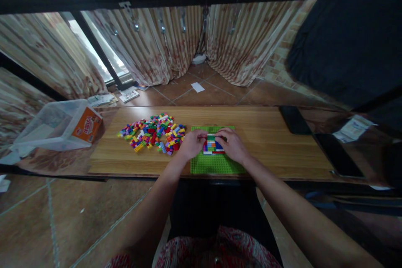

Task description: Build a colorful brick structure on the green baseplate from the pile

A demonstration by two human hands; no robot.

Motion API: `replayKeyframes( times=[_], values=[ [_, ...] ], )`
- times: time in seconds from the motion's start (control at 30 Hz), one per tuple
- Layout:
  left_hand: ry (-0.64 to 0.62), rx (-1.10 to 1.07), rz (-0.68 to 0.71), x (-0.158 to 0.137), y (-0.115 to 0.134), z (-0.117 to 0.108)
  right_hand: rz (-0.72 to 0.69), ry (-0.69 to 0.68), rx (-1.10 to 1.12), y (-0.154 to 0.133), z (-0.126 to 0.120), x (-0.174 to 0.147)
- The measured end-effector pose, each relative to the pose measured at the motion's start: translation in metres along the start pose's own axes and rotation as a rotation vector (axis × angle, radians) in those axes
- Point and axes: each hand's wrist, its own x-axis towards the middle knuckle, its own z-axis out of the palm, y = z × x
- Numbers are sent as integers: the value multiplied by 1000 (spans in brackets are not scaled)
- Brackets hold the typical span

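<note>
At the upper left corner of a flat, rectangular build of multicoloured plastic bricks [211, 145], left hand [191, 145]: thumb and fingers curled close together; cannot tell whether a brick is pinched between them. Right hand [235, 146] opposite, fingers bent over the build's upper right part, hiding some of it; any grip there also unclear. Visible colours: green, blue, orange, red, purple, white.

Build sits on the upper middle of a bright green studded plastic baseplate [216, 166], which lies near the front edge of a long wood-grain surface [266, 146]. Just left of the left hand, a loose, spread heap of small mixed-colour plastic bricks [153, 134].

Farther left, beyond the surface's end, a clear plastic bin [44, 134] with an orange label [88, 124]. Far right, a dark, flat, rounded rectangular object [294, 120]. Behind, striped floral curtains [163, 50] reach toward brown floor tiles [179, 92].
</note>
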Motion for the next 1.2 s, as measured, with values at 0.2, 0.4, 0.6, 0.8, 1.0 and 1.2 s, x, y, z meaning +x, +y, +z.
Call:
replayKeyframes(
  times=[0.2, 0.4, 0.6, 0.8, 1.0, 1.2],
  values=[
    [-16, 2, 23, 3, 4, -3, 19, -7, -14, 0, 1, 5],
    [-49, 141, 57, 7, 15, -5, 15, -5, -39, -7, 1, 7],
    [-67, 181, 139, 5, 19, -4, 21, 21, 27, -17, 1, -5],
    [85, 109, 92, -11, 20, 6, 83, 139, 45, -20, 11, -24],
    [274, -7, 20, -36, 13, 12, 62, 160, 19, -22, 8, -26],
    [294, -11, 12, -52, 12, 18, -15, 51, -26, -20, 14, -23]
  ],
)
